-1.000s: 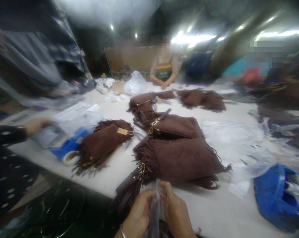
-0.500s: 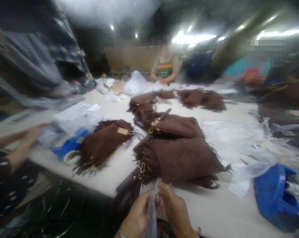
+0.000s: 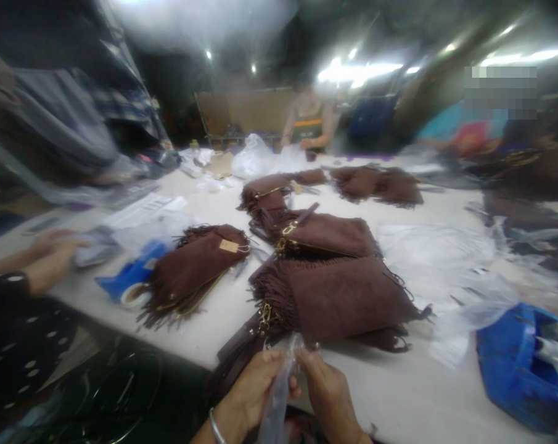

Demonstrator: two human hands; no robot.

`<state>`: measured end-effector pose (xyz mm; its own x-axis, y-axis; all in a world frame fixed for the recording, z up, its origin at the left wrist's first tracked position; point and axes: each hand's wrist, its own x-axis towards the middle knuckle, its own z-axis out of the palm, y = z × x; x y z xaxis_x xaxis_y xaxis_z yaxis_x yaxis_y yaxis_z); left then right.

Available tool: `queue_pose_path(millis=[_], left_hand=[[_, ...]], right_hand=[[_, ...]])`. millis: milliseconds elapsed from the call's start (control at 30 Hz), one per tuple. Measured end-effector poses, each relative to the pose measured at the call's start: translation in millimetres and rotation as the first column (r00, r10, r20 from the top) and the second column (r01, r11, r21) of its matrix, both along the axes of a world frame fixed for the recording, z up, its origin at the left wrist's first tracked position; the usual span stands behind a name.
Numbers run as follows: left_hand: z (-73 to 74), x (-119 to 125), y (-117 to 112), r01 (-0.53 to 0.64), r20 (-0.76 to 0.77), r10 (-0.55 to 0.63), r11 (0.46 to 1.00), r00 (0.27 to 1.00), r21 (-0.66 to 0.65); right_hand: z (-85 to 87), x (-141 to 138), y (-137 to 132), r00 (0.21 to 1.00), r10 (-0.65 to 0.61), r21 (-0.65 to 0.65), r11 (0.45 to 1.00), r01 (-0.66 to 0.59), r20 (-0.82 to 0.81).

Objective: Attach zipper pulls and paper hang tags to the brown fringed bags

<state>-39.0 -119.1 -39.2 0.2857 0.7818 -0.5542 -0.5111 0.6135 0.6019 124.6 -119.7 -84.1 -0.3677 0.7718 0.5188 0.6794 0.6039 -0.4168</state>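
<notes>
At the table's near edge, a clear plastic bag (image 3: 279, 394) hangs between my hands. My left hand (image 3: 253, 385) is closed on its upper part, and my right hand (image 3: 327, 388) pinches the bag's top edge beside it. Just beyond my fingers lies a brown fringed suede bag (image 3: 338, 299) with a brown strap and gold clasps. A second brown fringed bag (image 3: 334, 234) rests behind it. To the left, a brown bag with a gold zipper (image 3: 200, 262) carries a tan paper tag (image 3: 229, 246).
Blue tape dispensers stand at right (image 3: 519, 364) and left (image 3: 135, 271). Clear plastic bags (image 3: 445, 246) lie on the right of the table. At left, a co-worker's hands (image 3: 52, 256) hold a plastic-wrapped item. Another person (image 3: 309, 123) works across the table, near more brown bags (image 3: 375, 184).
My left hand and the hanging plastic have shifted slightly left. The co-worker's hands at left have moved onto the wrapped item, and the person opposite has raised a hand.
</notes>
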Motion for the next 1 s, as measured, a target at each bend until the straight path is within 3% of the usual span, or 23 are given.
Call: queue_pose_path(millis=[167, 300, 400, 533, 700, 767, 867, 1000], left_hand=[[-4.3, -9, 10, 0.172, -0.181, -0.164, 0.985, 0.97, 0.03], [-5.4, -8, 15, 0.28, -0.298, -0.248, 0.958, 0.922, 0.068], [-5.0, -6, 14, 0.315, -0.382, -0.257, 0.944, 0.887, 0.097], [-5.0, -1, 10, 0.317, -0.492, -0.185, 0.927, 0.85, 0.2], [-1.2, 9, 10, 0.347, -0.719, 0.076, 0.837, 0.691, 0.422], [-0.2, 11, 10, 0.335, -0.692, 0.038, 0.855, 0.721, 0.396], [-2.2, 11, 12, 0.303, -0.524, -0.114, 0.908, 0.844, 0.291], [-9.3, 11, 13, 0.239, -0.388, -0.128, 0.937, 0.913, 0.253]], right_hand=[[7.0, 4, -2, 0.991, 0.048, -0.178, 0.982, -0.07, -0.124], [26.5, 11, -5, 0.978, 0.01, -0.438, 0.893, -0.102, -0.208], [28.9, 20, -13, 0.948, -0.091, -0.516, 0.853, -0.084, -0.304], [17.6, 28, -25, 0.89, -0.241, -0.588, 0.808, -0.038, -0.388], [12.2, 27, -31, 0.914, -0.183, -0.674, 0.729, -0.12, -0.362], [14.3, 23, -32, 0.919, -0.175, -0.687, 0.715, -0.128, -0.353], [18.5, 16, -35, 0.9, -0.199, -0.711, 0.686, -0.156, -0.389], [21.0, 0, -40, 0.812, -0.352, -0.764, 0.623, -0.167, -0.465]])
